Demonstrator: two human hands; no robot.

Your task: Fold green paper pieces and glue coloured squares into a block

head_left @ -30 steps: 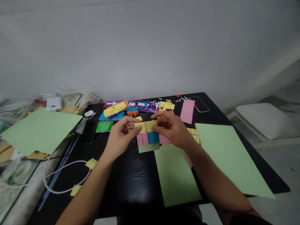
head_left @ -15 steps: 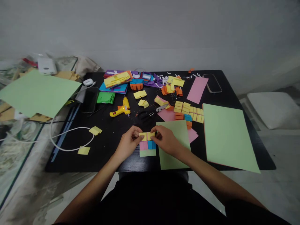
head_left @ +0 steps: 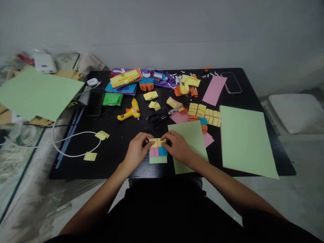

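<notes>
Near the table's front edge lies a small light-green paper card (head_left: pixel 158 160). On it sit folded yellow paper pieces (head_left: pixel 161 143) along the top, with pink paper pieces (head_left: pixel 154 152) and blue paper pieces (head_left: pixel 163 151) below. My left hand (head_left: pixel 138 149) pinches the card's upper left side, its thumb on the yellow paper. At the upper right, my right hand (head_left: pixel 177 145) grips the same card between thumb and fingers. Under my right forearm is a larger green paper sheet (head_left: pixel 191 136).
A yellow glue gun (head_left: pixel 131 110) and black-handled scissors (head_left: pixel 162 116) lie beyond my hands. Folded yellow blocks (head_left: pixel 205 113) and a green sheet stack (head_left: pixel 245 141) are on the right. A white cable (head_left: pixel 73 156) loops at left. Paper scraps and a phone (head_left: pixel 231 83) lie farther back.
Both hands stay on the card with almost the same grip, the right fingers slightly more along its top edge. The whole view has shifted a little, with the table appearing higher.
</notes>
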